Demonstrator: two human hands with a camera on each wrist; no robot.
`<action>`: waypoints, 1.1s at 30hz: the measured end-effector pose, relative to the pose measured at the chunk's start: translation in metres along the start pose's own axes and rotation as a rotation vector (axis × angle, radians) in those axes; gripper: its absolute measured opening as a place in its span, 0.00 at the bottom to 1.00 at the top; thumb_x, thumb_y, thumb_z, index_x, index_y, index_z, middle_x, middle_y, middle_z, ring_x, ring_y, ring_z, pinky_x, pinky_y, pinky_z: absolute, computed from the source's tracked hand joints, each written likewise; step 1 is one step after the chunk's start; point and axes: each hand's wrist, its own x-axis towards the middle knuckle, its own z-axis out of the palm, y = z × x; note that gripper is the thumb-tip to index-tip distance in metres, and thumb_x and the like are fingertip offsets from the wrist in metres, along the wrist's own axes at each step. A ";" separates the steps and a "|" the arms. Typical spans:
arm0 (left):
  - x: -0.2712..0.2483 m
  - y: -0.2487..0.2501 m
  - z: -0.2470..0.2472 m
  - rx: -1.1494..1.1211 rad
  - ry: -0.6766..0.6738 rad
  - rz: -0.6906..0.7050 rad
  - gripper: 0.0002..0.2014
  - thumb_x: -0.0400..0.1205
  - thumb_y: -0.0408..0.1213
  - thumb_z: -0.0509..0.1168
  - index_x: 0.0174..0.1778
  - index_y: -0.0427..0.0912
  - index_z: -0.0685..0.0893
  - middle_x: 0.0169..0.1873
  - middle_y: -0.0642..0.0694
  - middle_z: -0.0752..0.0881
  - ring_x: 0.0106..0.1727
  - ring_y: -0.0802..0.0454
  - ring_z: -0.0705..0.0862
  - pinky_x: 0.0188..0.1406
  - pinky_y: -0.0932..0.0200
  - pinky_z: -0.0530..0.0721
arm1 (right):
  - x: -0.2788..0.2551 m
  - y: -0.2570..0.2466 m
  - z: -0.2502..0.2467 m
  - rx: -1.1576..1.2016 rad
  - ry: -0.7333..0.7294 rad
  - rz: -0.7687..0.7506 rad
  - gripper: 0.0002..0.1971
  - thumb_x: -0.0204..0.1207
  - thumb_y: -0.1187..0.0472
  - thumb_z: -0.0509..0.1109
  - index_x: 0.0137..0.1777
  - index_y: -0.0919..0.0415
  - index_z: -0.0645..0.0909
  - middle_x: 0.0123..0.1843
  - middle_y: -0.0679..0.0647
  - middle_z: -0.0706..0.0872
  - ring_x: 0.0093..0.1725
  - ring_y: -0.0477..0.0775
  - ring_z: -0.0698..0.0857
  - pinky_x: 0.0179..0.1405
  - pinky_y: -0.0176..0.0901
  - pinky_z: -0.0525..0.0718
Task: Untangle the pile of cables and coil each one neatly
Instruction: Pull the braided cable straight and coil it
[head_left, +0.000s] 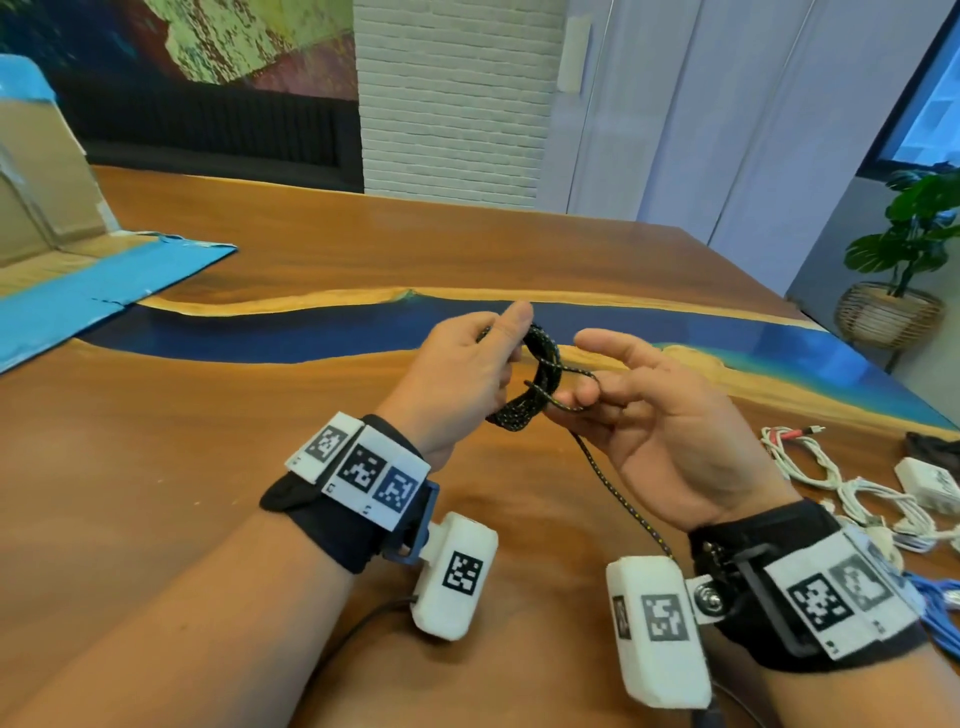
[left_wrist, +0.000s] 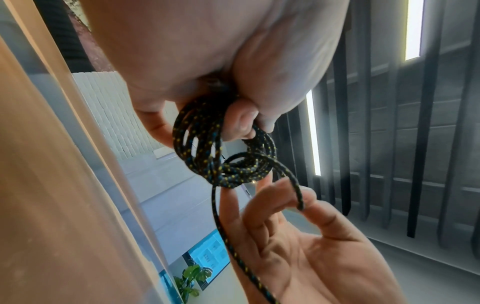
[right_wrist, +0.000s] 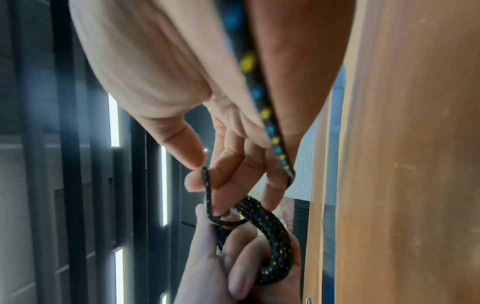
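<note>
A black braided cable flecked with yellow and blue is wound into a small coil (head_left: 524, 395) (left_wrist: 207, 158) (right_wrist: 275, 246). My left hand (head_left: 498, 358) (left_wrist: 239, 123) grips the coil, fingers curled round its loops, above the wooden table (head_left: 208, 467). My right hand (head_left: 592, 382) (right_wrist: 200, 174) is just right of the coil, palm up. One strand of the cable loops over its curled index finger and is pinched against the thumb. The loose tail (head_left: 613, 493) (left_wrist: 233, 253) hangs down past the right wrist.
A tangle of white cables (head_left: 852, 493) with a white charger (head_left: 930, 483) lies at the right edge, a blue cable (head_left: 935, 597) nearer me. An open cardboard box with blue tape (head_left: 52, 208) stands far left. A potted plant (head_left: 904, 249) is beyond the table.
</note>
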 end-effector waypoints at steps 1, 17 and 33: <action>-0.001 0.000 0.003 -0.003 -0.008 -0.003 0.21 0.90 0.52 0.59 0.39 0.39 0.72 0.21 0.55 0.63 0.22 0.53 0.60 0.29 0.55 0.67 | -0.002 -0.003 -0.001 0.021 -0.011 0.004 0.18 0.80 0.75 0.57 0.66 0.65 0.79 0.32 0.57 0.80 0.35 0.57 0.83 0.65 0.63 0.82; -0.001 0.006 0.001 -0.184 -0.026 -0.256 0.20 0.89 0.55 0.60 0.37 0.45 0.74 0.21 0.54 0.61 0.20 0.53 0.58 0.35 0.57 0.74 | -0.003 -0.008 -0.006 -0.041 -0.166 -0.075 0.16 0.75 0.69 0.67 0.63 0.62 0.81 0.36 0.58 0.83 0.33 0.55 0.86 0.32 0.44 0.89; -0.011 0.012 0.014 -0.570 -0.163 -0.415 0.22 0.88 0.57 0.59 0.36 0.44 0.75 0.18 0.54 0.60 0.14 0.58 0.59 0.35 0.51 0.89 | 0.013 0.019 -0.014 -0.124 -0.107 -0.192 0.05 0.79 0.69 0.71 0.49 0.59 0.85 0.37 0.56 0.85 0.31 0.52 0.80 0.27 0.41 0.81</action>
